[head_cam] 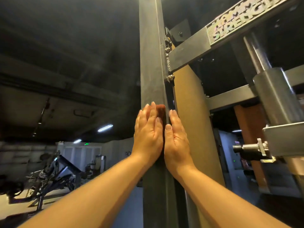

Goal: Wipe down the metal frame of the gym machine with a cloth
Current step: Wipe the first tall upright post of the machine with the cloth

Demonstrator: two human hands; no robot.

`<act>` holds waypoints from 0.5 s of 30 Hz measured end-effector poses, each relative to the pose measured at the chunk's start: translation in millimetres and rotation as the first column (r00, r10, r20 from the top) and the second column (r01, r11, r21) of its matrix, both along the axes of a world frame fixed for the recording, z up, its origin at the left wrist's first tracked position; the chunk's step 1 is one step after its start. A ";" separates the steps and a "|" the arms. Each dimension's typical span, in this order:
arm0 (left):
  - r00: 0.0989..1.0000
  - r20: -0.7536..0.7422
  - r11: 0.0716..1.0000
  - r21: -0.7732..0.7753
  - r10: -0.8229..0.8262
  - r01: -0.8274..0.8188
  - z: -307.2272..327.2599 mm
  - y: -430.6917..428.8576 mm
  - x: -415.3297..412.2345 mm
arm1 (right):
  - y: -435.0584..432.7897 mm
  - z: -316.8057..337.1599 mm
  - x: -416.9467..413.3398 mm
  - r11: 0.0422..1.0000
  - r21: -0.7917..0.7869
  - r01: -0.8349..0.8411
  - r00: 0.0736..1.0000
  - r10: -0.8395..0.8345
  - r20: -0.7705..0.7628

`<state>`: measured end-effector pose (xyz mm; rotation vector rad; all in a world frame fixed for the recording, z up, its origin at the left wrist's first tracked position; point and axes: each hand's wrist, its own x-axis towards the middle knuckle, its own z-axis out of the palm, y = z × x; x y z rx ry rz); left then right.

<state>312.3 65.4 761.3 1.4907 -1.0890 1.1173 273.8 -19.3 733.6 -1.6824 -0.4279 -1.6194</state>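
Left hand (pixel 148 134) flat, fingers straight, pressing cloth (pixel 161 111) onto post (pixel 150 63) front face. The cloth's top shows past the fingertips. Right hand (pixel 176 140) also flat, on the post's right edge, just beside. Above the hands: bare post, crossbar (pixel 189 53) joining at right. Left side open. Dim gym, benches (pixel 54 170) far back.

Frame plate (pixel 243 22) reads "HAMMER STRENGTH" (edge cropped).

Frame post (pixel 150 63): dark grey square metal upright, standing vertical.
Crossbeam (pixel 189 52): grey bar joining the frame post's right side, slanting upward, carrying raised lettering.
Cloth (pixel 160 111): reddish-brown, lying flat against the frame post's front face, only its upper part showing.
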 end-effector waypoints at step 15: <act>0.996 0.064 0.997 -0.056 0.061 -0.057 96.5 -14.2 0.4 | -4.8 -3.1 -2.0 0.996 -0.032 -0.084 0.995 0.086 0.060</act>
